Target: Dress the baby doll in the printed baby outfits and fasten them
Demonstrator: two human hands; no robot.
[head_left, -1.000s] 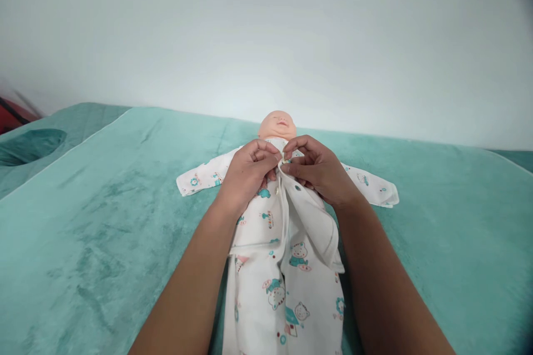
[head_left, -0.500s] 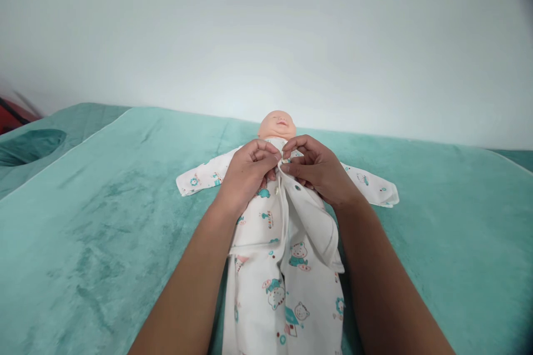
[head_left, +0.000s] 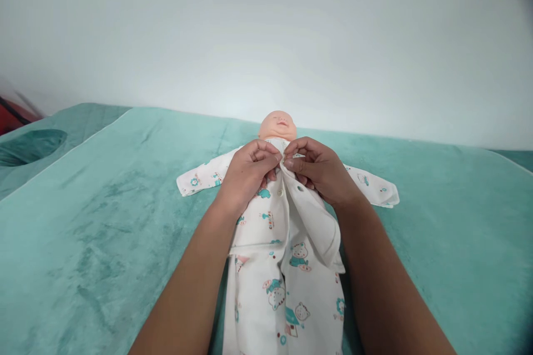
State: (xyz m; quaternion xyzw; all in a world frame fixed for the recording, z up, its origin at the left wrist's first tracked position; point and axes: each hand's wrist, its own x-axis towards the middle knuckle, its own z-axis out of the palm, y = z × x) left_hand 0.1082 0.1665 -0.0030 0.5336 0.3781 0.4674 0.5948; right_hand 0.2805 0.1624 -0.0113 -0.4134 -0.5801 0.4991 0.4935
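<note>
A baby doll [head_left: 278,123] lies on its back on a teal blanket [head_left: 104,222], head away from me. It wears a white romper [head_left: 287,266] printed with teal bears, sleeves spread to both sides. My left hand [head_left: 246,173] pinches the romper's left front edge at the chest. My right hand [head_left: 321,171] pinches the right front flap at the same spot, thumb and forefinger pressed together just under the doll's chin. Below my hands the right flap hangs folded open. Small snaps show along the placket [head_left: 280,193].
The blanket covers a wide flat surface running to a pale wall behind. At far left are a teal pillow-like hollow [head_left: 31,145] and a strip of something red [head_left: 10,116].
My two hands have drawn closer, bringing the romper's front edges together at the top of the chest. The doll has not shifted.
</note>
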